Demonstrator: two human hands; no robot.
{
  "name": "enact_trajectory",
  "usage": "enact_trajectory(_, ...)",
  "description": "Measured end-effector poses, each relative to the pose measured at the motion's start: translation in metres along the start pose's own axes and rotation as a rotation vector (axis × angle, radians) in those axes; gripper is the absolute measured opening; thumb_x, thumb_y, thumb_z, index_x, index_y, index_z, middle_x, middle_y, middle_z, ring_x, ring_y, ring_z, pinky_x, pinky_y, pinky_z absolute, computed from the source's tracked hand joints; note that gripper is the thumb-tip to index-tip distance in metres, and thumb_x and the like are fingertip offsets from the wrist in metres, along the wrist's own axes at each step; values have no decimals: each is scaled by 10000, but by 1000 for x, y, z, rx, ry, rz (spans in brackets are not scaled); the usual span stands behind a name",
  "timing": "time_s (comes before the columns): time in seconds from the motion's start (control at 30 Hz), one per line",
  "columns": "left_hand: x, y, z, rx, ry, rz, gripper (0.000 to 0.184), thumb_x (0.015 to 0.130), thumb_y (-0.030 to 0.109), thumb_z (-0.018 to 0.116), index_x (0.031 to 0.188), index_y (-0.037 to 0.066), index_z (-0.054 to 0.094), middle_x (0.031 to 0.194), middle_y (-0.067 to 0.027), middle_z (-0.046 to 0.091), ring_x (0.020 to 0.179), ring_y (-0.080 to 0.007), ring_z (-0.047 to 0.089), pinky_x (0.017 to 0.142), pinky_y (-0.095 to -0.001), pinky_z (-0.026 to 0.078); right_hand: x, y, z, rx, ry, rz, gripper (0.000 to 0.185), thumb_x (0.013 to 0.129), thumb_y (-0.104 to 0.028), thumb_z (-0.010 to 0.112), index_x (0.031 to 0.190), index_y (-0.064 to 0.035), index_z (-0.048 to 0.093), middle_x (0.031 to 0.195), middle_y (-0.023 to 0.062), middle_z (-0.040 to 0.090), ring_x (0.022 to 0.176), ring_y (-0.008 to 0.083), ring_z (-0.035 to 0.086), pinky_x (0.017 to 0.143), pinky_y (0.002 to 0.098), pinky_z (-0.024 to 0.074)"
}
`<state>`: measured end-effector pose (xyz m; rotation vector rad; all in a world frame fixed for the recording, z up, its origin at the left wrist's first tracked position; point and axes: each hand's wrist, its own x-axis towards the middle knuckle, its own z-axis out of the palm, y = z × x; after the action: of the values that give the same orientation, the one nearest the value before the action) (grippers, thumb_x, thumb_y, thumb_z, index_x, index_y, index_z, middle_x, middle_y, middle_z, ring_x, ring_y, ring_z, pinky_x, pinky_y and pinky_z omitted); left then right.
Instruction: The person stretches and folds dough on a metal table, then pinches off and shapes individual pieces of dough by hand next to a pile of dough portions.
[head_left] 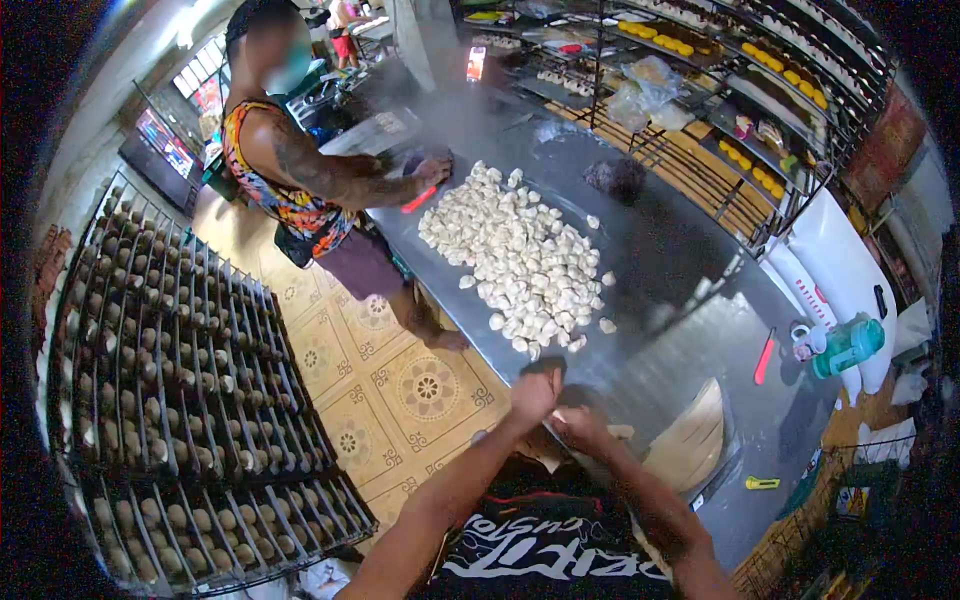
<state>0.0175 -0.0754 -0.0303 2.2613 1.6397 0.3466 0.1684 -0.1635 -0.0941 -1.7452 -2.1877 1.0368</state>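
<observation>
At the near edge of the metal table [640,345], my left hand [537,396] and my right hand [581,426] are close together, both closed. A pale bit of dough [560,412] shows between them; the rest of what they hold is hidden by the fingers. Just beyond my hands lies a wide heap of small dough pieces [515,255]. On the right of my right hand are a small dough scrap [620,432] and a large flat slab of dough [690,440].
Across the left side a co-worker [290,150] leans over the table, a hand by a red-handled tool [418,200]. Another red-handled tool [765,357], a green bottle [848,346] and a yellow cutter [762,483] lie right. Racks of dough balls [190,400] stand left.
</observation>
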Motion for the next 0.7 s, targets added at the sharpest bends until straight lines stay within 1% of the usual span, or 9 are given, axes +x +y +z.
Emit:
enact_trajectory(0.07, 27, -2, 0, -391, 223, -192, 423, 1000, 346, 512, 808, 34, 724, 785, -199, 715, 696, -382, 674, 631, -464, 518, -8, 14, 8, 80, 153, -153, 440, 909, -438, 645, 1200, -107, 635, 937, 148, 719, 698, 377, 649, 623, 495, 497)
enact_trajectory(0.1, 32, 4, -4, -398, 219, -183, 423, 1000, 346, 512, 808, 34, 724, 785, -199, 715, 696, -382, 674, 631, -464, 518, -7, -15, -27, 165, 265, -10, 438, 907, -413, 642, 1217, -102, 641, 881, 186, 715, 706, 410, 656, 624, 508, 503)
enact_trajectory(0.13, 33, 10, -14, -456, 243, -42, 369, 992, 332, 523, 905, 17, 692, 880, -210, 703, 731, -380, 667, 657, -468, 519, -2, -52, -68, 255, 377, 131, 438, 905, -387, 640, 1233, -97, 647, 825, 225, 710, 714, 443, 662, 624, 521, 509)
enact_trajectory(0.23, 20, 8, -49, -583, 300, 365, 399, 968, 291, 556, 1195, -35, 596, 1165, -242, 667, 839, -373, 646, 736, -481, 521, 20, -52, -56, 263, 626, 145, 412, 944, -398, 622, 1163, -49, 633, 792, 211, 699, 656, 408, 646, 586, 489, 500)
enact_trajectory(0.3, 0, -6, -27, -631, -248, 313, 392, 983, 378, 556, 892, 30, 709, 847, -216, 712, 746, -391, 669, 680, -466, 525, 10, -60, -57, 252, 637, 20, 406, 936, -366, 627, 1197, -55, 625, 814, 209, 700, 654, 398, 642, 582, 482, 493)
enact_trajectory(0.43, -25, -20, 46, -386, -253, -27, 476, 983, 408, 534, 791, 13, 717, 749, -208, 700, 638, -397, 648, 600, -469, 517, -16, -59, -68, 158, 635, -351, 437, 912, -272, 644, 1298, -72, 601, 880, 202, 704, 649, 366, 629, 568, 463, 472)
enact_trajectory(0.57, -41, 5, 11, -9, -29, -27, 570, 996, 414, 497, 656, 1, 695, 627, -199, 663, 534, -422, 613, 526, -498, 495, -9, -47, -39, -36, 90, 13, 423, 930, -281, 631, 1291, -65, 590, 893, 209, 694, 756, 340, 636, 663, 430, 483)
enact_trajectory(0.63, -32, 12, -1, -26, 54, -83, 640, 1007, 409, 483, 533, 16, 659, 530, -189, 618, 464, -448, 571, 488, -532, 471, -4, -33, -35, 25, 43, 27, 428, 931, -280, 629, 1299, -65, 583, 891, 208, 692, 770, 334, 636, 673, 428, 483)
enact_trajectory(0.7, -12, 8, -7, -59, 44, -47, 592, 1012, 401, 474, 637, -2, 692, 586, -206, 642, 515, -460, 597, 511, -537, 483, 1, -20, -36, 157, -54, 65, 438, 934, -278, 624, 1313, -65, 569, 888, 208, 687, 800, 323, 636, 694, 425, 481)
